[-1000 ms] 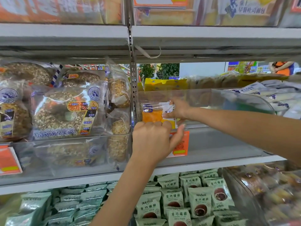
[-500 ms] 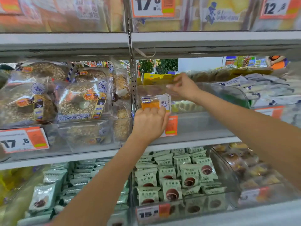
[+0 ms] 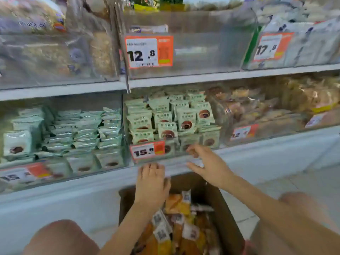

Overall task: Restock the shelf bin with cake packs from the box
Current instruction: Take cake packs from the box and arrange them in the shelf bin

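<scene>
both hands, left hand (image 3: 151,183) and right hand (image 3: 207,167), hung released above the box (image 3: 228,214); best gather several cake packs (image 3: 177,205) flat per grip.

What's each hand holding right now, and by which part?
Nothing. Left hand and right hand hover open above the box of cake packs.

Both forearms are bare from wrist to the frame edge; no sleeve shows on either. The left hand (image 3: 151,183) and right hand (image 3: 207,165) carry no glove, ring, watch or band that can be made out. Both knees, at the lower left and lower right, are bare. A small strip of reddish fabric shows at the bottom edge beside the right thigh; the garment cannot be identified. Motion blur limits finer detail.
</scene>
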`<act>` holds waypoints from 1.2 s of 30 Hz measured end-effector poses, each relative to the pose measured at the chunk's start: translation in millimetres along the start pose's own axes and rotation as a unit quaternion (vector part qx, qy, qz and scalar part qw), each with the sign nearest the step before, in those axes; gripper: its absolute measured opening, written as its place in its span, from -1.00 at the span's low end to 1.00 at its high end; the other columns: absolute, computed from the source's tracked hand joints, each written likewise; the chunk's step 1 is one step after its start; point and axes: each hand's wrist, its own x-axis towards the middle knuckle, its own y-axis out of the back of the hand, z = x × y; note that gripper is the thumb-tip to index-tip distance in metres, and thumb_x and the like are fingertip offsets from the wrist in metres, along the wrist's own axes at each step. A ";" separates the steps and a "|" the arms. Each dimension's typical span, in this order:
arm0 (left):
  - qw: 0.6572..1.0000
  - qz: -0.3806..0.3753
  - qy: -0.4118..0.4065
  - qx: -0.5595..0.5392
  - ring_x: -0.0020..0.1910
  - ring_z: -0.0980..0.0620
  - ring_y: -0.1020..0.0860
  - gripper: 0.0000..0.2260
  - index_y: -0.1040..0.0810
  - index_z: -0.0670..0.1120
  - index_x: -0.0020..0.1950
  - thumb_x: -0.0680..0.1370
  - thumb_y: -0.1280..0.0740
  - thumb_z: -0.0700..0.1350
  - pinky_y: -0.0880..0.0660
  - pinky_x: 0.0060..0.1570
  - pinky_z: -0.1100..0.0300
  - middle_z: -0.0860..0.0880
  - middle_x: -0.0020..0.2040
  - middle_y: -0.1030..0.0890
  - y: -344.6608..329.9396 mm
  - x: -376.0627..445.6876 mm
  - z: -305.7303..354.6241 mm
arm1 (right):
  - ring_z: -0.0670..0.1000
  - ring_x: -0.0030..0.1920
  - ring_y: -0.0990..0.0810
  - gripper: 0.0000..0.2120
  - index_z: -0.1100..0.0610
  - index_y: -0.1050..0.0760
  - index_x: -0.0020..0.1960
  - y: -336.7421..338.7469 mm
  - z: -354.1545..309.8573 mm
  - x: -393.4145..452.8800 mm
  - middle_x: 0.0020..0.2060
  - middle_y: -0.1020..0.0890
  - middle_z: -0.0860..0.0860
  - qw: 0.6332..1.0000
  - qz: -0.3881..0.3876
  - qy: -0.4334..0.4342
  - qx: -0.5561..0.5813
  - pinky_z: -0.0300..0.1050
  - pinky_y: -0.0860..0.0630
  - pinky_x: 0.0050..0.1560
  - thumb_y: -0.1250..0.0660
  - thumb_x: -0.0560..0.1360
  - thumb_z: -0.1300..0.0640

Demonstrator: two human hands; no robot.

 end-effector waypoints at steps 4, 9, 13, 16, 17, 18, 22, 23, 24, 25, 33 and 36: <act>0.975 -0.219 0.017 -0.020 0.31 -0.09 -0.36 -0.61 -0.36 -0.02 0.35 0.61 -0.08 0.14 -0.37 0.21 0.02 -0.05 0.31 -0.43 -61.8 -59.1 -8.9 | -0.06 -0.02 -0.48 -0.68 0.02 -0.37 0.19 -84.3 44.1 -53.6 0.02 -0.50 -0.04 0.983 -0.140 -0.111 0.050 -0.20 -0.43 -0.01 -0.29 0.52 -0.10; 0.950 -0.299 -0.096 0.001 0.06 -0.09 -0.55 -0.77 -0.50 -0.11 0.11 0.58 -0.20 0.00 -0.52 -0.08 0.06 -0.09 0.07 -0.58 -82.9 -81.8 -9.6 | 0.02 0.01 -0.55 -0.71 0.07 -0.44 0.12 -152.2 52.2 -94.8 -0.08 -0.54 -0.02 0.927 -0.314 -0.183 0.096 -0.19 -0.46 -0.06 -0.37 0.48 -0.04; 0.929 -0.361 -0.069 -0.045 0.08 -0.06 -0.53 -0.71 -0.48 -0.08 0.16 0.60 -0.18 0.08 -0.52 -0.04 0.06 -0.05 0.10 -0.57 -91.3 -93.4 -16.0 | 0.01 0.20 -0.47 -0.53 0.03 -0.40 0.30 -181.4 42.6 -118.6 0.18 -0.50 -0.03 0.864 -0.469 -0.153 0.098 -0.15 -0.45 0.16 -0.39 0.45 -0.10; 0.917 -0.389 -0.065 -0.057 0.08 -0.06 -0.53 -0.74 -0.48 -0.06 0.19 0.60 -0.18 0.04 -0.48 -0.02 0.08 -0.06 0.12 -0.57 -90.7 -105.3 -15.6 | 0.00 0.42 -0.27 -0.37 -0.03 -0.19 0.47 -195.6 36.2 -126.6 0.43 -0.29 -0.06 0.835 -0.531 -0.118 0.087 -0.16 -0.20 0.37 -0.33 0.49 -0.12; 0.916 -0.392 -0.067 -0.060 0.07 -0.06 -0.53 -0.74 -0.48 -0.05 0.20 0.60 -0.19 0.04 -0.48 -0.03 0.09 -0.05 0.11 -0.57 -89.3 -107.8 -14.1 | -0.01 0.44 -0.23 -0.37 -0.07 -0.15 0.49 -198.8 35.9 -127.7 0.47 -0.24 -0.07 0.833 -0.535 -0.111 0.082 -0.14 -0.16 0.40 -0.32 0.51 -0.10; 0.916 -0.389 -0.071 -0.063 0.06 -0.05 -0.54 -0.74 -0.48 -0.04 0.20 0.59 -0.20 0.04 -0.48 -0.03 0.09 -0.04 0.11 -0.56 -88.1 -109.6 -12.7 | 0.01 0.46 -0.21 -0.39 -0.09 -0.14 0.49 -201.4 36.6 -128.4 0.48 -0.22 -0.07 0.835 -0.536 -0.100 0.073 -0.10 -0.15 0.42 -0.31 0.52 -0.08; 0.918 -0.377 -0.055 -0.112 0.03 0.00 -0.54 -0.76 -0.47 0.02 0.21 0.59 -0.22 0.05 -0.52 -0.04 0.07 0.00 0.12 -0.58 -87.2 -108.8 -14.5 | 0.07 0.38 -0.35 -0.53 0.01 -0.29 0.43 -206.0 39.1 -134.2 0.40 -0.39 0.03 0.865 -0.495 -0.071 0.049 -0.05 -0.27 0.37 -0.29 0.55 0.08; 0.917 -0.374 -0.043 -0.134 0.03 0.02 -0.54 -0.76 -0.48 0.02 0.20 0.59 -0.23 0.06 -0.53 -0.03 0.07 0.01 0.12 -0.58 -87.2 -107.2 -16.2 | 0.07 0.35 -0.39 -0.58 0.03 -0.34 0.40 -204.9 39.0 -135.3 0.36 -0.43 0.04 0.874 -0.477 -0.073 0.058 -0.05 -0.31 0.36 -0.28 0.56 0.10; 0.919 -0.362 -0.034 -0.153 0.04 0.03 -0.54 -0.75 -0.49 0.01 0.20 0.59 -0.23 0.06 -0.53 -0.02 0.07 0.02 0.12 -0.57 -86.3 -104.3 -18.6 | 0.05 0.32 -0.41 -0.62 0.05 -0.38 0.38 -201.8 39.8 -135.6 0.34 -0.46 0.02 0.885 -0.455 -0.074 0.072 -0.06 -0.33 0.34 -0.26 0.57 0.12; 0.924 -0.342 -0.024 -0.170 0.03 0.04 -0.54 -0.75 -0.51 -0.01 0.20 0.59 -0.23 0.06 -0.52 -0.02 0.08 0.02 0.11 -0.57 -83.6 -100.7 -21.4 | -0.01 0.29 -0.43 -0.65 0.06 -0.41 0.35 -195.9 40.1 -134.7 0.30 -0.48 -0.01 0.894 -0.433 -0.081 0.084 -0.09 -0.35 0.32 -0.24 0.58 0.15; 0.836 -0.208 0.202 -0.466 0.04 0.06 -0.57 -0.67 -0.56 0.04 0.02 0.62 -0.08 0.17 -0.47 0.19 -0.01 0.04 0.02 -0.63 -61.4 -80.3 -35.7 | 0.02 0.00 -0.59 -0.68 -0.02 -0.36 0.36 -112.6 42.9 -110.0 0.14 -0.52 -0.01 0.907 -0.218 -0.223 0.284 -0.17 -0.62 -0.26 -0.12 0.63 0.12; 0.669 -0.273 0.299 -0.623 0.04 -0.06 -0.63 -0.49 -0.59 -0.02 0.08 0.57 -0.02 0.31 -0.50 0.15 -0.01 -0.09 0.05 -0.66 -47.3 -84.6 -22.7 | 0.07 0.07 -0.61 -0.72 -0.01 -0.39 0.32 -90.8 35.9 -108.4 0.16 -0.54 -0.01 0.847 -0.148 -0.278 0.427 0.02 -0.65 -0.13 -0.12 0.63 0.10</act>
